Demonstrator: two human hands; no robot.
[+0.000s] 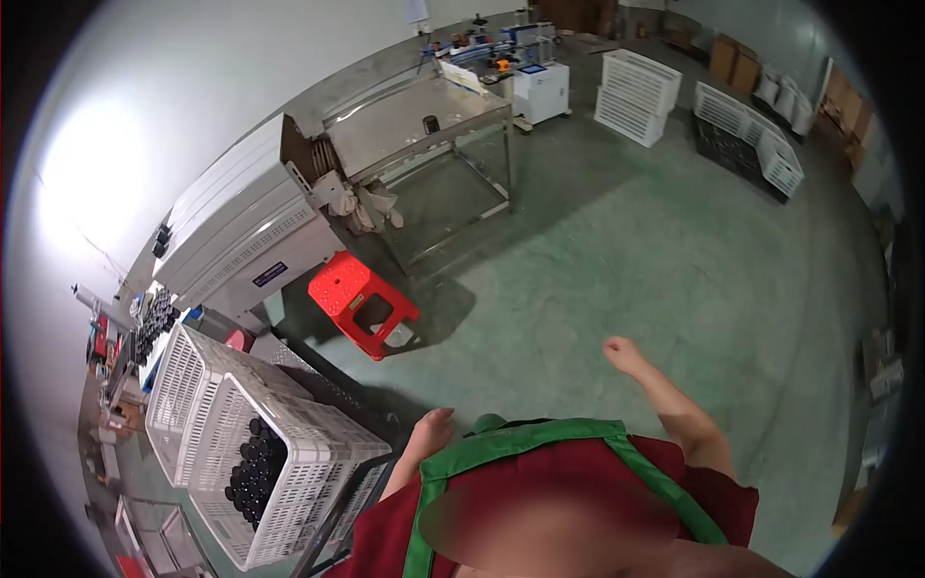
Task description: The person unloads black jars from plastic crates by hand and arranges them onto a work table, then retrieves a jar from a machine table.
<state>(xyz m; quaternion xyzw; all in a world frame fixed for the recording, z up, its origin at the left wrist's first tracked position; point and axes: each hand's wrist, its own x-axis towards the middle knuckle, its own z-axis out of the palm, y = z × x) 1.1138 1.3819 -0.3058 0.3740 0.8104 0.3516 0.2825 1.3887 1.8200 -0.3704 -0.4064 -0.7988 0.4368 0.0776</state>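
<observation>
My left hand (432, 433) is held low in front of my body, above the floor. Its fingers are loosely curled in, and nothing shows in them. To its left is a white perforated plastic crate (332, 445) with many small black cylindrical pieces (256, 474) heaped inside. My right hand (623, 354) is closed in a loose fist out over the green floor (578, 279), touching nothing and with no object visible in it. A red plastic stool (358, 299) stands ahead, left of centre, nearer to my left hand.
Another white crate (178, 405) stands beside the first. A long pale machine (241, 231) runs along the wall to a metal table (385, 120) bearing a dark cylindrical piece (431, 124). Farther back are a white cabinet (541, 93), stacked white crates (636, 96) and cardboard boxes (734, 62).
</observation>
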